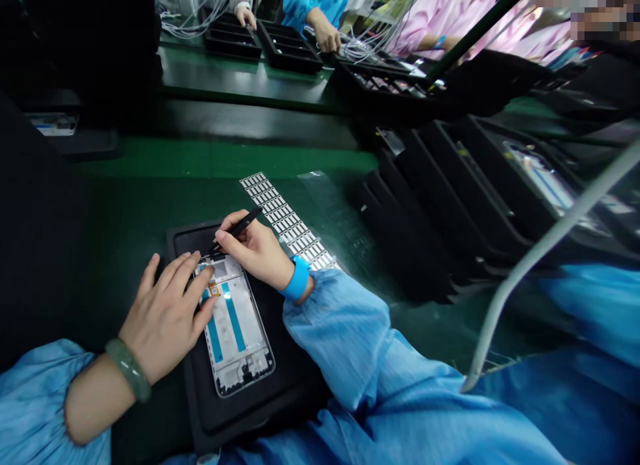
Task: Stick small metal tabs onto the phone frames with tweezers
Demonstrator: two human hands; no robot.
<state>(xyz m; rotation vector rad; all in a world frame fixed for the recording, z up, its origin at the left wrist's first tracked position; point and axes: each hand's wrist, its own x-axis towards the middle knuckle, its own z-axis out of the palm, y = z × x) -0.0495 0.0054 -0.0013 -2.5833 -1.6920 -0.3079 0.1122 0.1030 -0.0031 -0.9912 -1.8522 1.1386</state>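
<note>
A silver phone mid-frame [254,335] with two blue adhesive strips lies on a black foam tray [295,378]. My left hand [163,318] rests along its left edge, fingers spread, the fingertips touching the frame's upper part. Pinched in my right hand [263,252] is a pair of black tweezers [245,222], its tip down at the top edge of the frame. Whether the tip grips anything is too small to tell. Beyond my right wrist lies a sheet of small black-and-white stickers [283,212].
Black foam trays [430,212] lean in a stack on the right, some with phone parts. A clear plastic sheet [325,198] lies beside the stickers. A grey cable [530,265] arcs across the right foreground. Co-workers' hands [325,35] reach over black trays across the bench.
</note>
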